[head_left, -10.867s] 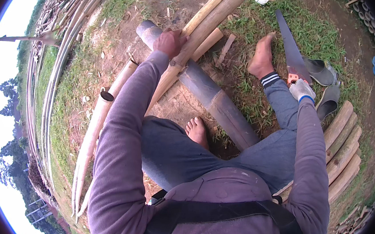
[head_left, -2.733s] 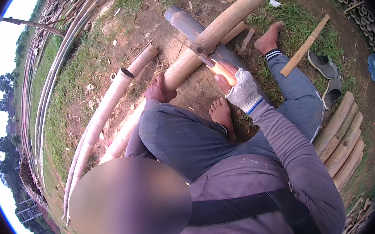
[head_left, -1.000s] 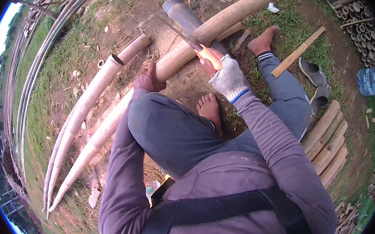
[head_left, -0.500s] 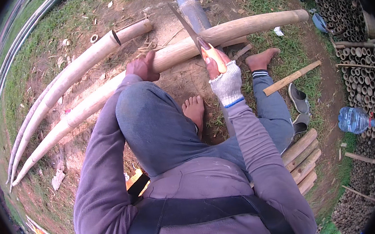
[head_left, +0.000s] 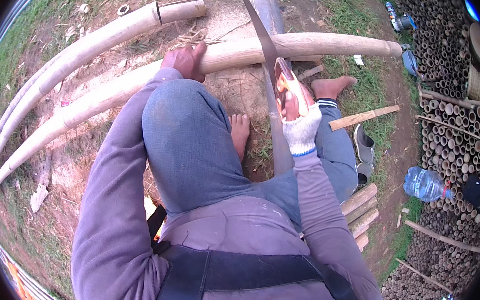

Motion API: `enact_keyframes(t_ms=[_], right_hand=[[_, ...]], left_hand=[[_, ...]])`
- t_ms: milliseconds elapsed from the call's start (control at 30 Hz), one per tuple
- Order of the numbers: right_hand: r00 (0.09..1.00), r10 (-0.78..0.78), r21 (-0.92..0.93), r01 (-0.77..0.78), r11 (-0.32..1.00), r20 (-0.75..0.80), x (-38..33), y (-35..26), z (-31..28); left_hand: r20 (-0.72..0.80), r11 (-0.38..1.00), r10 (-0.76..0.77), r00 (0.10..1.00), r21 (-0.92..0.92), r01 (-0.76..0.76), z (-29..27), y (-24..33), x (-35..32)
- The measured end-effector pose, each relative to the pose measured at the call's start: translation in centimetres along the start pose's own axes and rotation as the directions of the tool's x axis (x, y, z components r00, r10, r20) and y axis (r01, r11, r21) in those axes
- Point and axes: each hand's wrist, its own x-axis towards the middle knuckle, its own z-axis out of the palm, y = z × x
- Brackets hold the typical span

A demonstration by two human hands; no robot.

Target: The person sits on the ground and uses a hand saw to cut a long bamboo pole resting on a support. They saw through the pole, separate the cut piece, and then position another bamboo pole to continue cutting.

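Right hand grips saw across pole; left hand clasps pole farther left; a slackened hold could let pole roll.

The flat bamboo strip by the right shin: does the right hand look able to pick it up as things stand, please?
Probably not: the right hand is closed on the saw. Otherwise the way looks free, as the flat bamboo strip lies close by with nothing covering it.

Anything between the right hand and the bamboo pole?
Only the saw, held in the right hand and crossing the bamboo pole in this view; nothing else visible. The left hand grips the pole.
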Motion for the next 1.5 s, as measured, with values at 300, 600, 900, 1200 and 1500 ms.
enact_keyframes(t_ms=[300,600,900,1200,1500], right_hand=[[0.917,0.384,0.105,-0.395,0.913,0.110,-10.1,-5.5,-6.3],[0.978,0.198,-0.025,-0.197,0.980,0.066,5.7,-1.8,1.6],[0.904,0.414,0.128,-0.425,0.896,0.103,-13.5,-6.7,-8.1],[0.997,0.071,0.020,-0.072,0.997,0.039,6.9,0.2,2.4],[0.918,0.371,0.136,-0.389,0.911,0.142,-16.8,-4.3,-9.1]], left_hand=[[-0.010,0.999,-0.025,1.000,-0.020,0.025,0.6,-0.9,-0.5],[-0.055,1.000,0.011,0.998,-0.018,-0.012,0.4,0.2,0.5],[-0.002,1.000,0.005,1.000,-0.029,-0.005,0.3,-0.3,0.4],[-0.046,1.000,0.008,0.999,-0.022,-0.009,0.0,0.0,0.2],[-0.007,1.000,-0.028,1.000,-0.008,0.028,0.4,-1.4,-0.6]])
